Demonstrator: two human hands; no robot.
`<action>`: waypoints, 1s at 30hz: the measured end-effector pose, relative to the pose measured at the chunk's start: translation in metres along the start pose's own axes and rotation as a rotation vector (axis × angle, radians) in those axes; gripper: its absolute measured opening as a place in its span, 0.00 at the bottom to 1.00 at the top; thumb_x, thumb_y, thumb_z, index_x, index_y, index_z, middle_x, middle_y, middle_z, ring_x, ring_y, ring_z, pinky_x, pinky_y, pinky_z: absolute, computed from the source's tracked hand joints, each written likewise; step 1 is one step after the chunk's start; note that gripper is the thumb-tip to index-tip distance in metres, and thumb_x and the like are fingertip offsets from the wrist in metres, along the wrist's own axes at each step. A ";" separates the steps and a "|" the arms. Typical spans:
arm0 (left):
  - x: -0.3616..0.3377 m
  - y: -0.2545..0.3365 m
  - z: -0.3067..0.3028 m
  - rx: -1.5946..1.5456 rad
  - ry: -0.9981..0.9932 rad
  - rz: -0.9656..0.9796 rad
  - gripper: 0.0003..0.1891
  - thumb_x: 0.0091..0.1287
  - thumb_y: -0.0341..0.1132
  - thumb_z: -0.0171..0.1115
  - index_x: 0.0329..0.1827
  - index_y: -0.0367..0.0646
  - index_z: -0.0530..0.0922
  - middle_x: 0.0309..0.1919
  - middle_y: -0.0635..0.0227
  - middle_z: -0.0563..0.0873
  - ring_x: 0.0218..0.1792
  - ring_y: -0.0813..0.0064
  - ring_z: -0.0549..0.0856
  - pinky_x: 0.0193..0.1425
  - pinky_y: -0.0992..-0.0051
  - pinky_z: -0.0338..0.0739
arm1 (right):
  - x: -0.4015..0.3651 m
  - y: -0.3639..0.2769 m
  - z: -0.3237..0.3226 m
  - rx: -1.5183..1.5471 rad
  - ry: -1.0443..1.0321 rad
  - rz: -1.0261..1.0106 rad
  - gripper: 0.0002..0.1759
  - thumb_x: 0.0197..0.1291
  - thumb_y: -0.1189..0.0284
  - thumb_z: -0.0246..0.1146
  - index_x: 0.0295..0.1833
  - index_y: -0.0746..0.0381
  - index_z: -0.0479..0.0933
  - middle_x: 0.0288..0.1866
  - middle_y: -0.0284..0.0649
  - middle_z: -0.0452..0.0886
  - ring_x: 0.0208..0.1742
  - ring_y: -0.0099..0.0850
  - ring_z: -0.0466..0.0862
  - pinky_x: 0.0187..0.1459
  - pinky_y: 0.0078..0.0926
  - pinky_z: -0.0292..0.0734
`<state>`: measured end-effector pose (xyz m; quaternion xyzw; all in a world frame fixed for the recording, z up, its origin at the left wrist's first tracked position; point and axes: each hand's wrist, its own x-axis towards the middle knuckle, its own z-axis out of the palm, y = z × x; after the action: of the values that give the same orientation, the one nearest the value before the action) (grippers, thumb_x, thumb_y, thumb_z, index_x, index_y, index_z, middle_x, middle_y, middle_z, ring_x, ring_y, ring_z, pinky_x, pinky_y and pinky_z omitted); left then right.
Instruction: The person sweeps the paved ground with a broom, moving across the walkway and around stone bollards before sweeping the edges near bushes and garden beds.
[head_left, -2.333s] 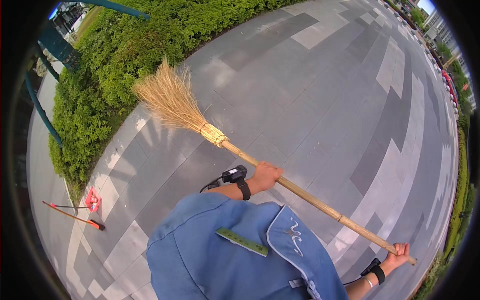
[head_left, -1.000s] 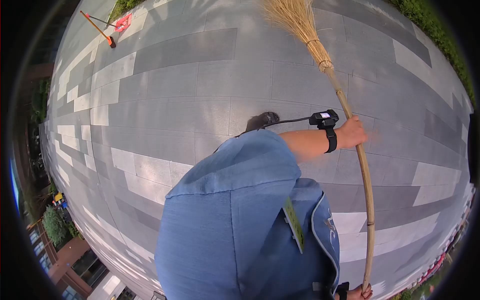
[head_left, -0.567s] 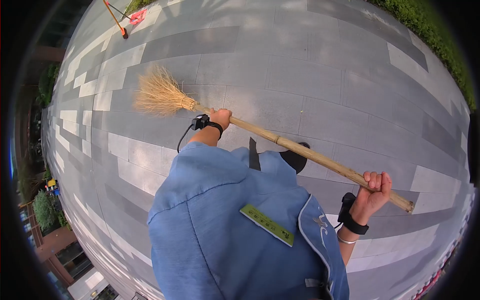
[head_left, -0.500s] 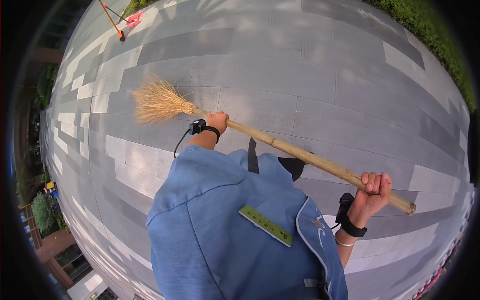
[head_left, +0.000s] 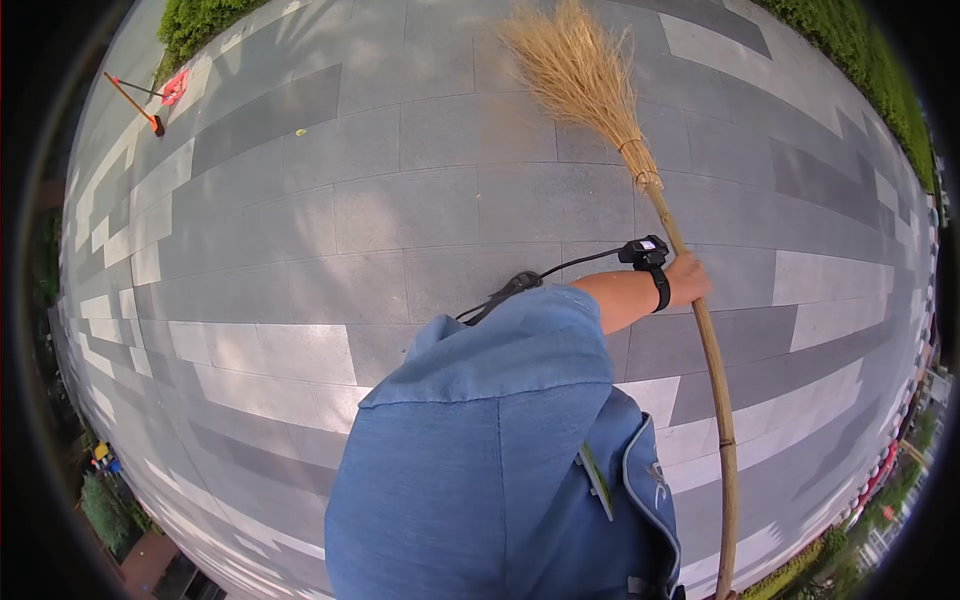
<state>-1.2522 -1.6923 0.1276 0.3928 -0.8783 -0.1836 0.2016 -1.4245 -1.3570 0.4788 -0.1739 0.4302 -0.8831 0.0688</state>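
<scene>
A long-handled straw broom [head_left: 713, 362] with a bamboo stick runs from the top of the view down to the bottom right. Its spread bristles [head_left: 585, 75] lie toward the far side of the paving, slightly blurred at the tips. My left hand [head_left: 689, 280] is closed around the stick a short way below the bound straw, my arm reaching across to the right. A black wrist strap with a small device [head_left: 645, 252] and a cable is on that arm. The handle's lower end leaves the frame, and my right hand is out of sight.
Grey and white paving [head_left: 420, 210] spreads all round. A red dustpan [head_left: 175, 88] and an orange-handled brush [head_left: 135, 104] are at the far left. Green hedges [head_left: 205, 22] border the top left and top right. A small yellowish bit [head_left: 301, 132] lies on the tiles.
The broom has swung from the left to the upper right, its stick now nearly upright in view. My left hand moved right with it; my right hand has left the frame.
</scene>
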 end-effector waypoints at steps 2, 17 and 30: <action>0.014 -0.005 -0.004 0.040 0.093 0.014 0.02 0.46 0.33 0.57 0.20 0.55 0.75 0.17 0.74 0.78 0.28 0.71 0.79 0.36 0.68 0.64 | 0.008 0.015 -0.009 -0.040 0.073 -0.021 0.18 0.49 0.58 0.40 0.16 0.58 0.59 0.08 0.28 0.50 0.10 0.22 0.52 0.13 0.18 0.54; -0.262 -0.085 -0.055 0.429 0.050 -0.968 0.10 0.49 0.32 0.60 0.36 0.50 0.76 0.39 0.73 0.75 0.51 0.64 0.70 0.58 0.41 0.50 | -0.025 0.218 -0.017 0.223 -0.544 0.996 0.12 0.55 0.77 0.53 0.21 0.60 0.62 0.16 0.32 0.57 0.22 0.25 0.59 0.36 0.26 0.60; -0.115 -0.121 -0.016 0.266 -0.172 -0.452 0.06 0.50 0.32 0.56 0.28 0.56 0.79 0.30 0.73 0.79 0.45 0.71 0.74 0.64 0.48 0.45 | -0.031 0.166 0.003 -0.005 -0.146 0.583 0.20 0.60 0.70 0.50 0.15 0.58 0.58 0.11 0.30 0.51 0.17 0.22 0.57 0.33 0.23 0.60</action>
<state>-1.0994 -1.6825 0.0591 0.5847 -0.7987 -0.1397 0.0267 -1.3992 -1.4538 0.3428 -0.1064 0.4581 -0.8103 0.3497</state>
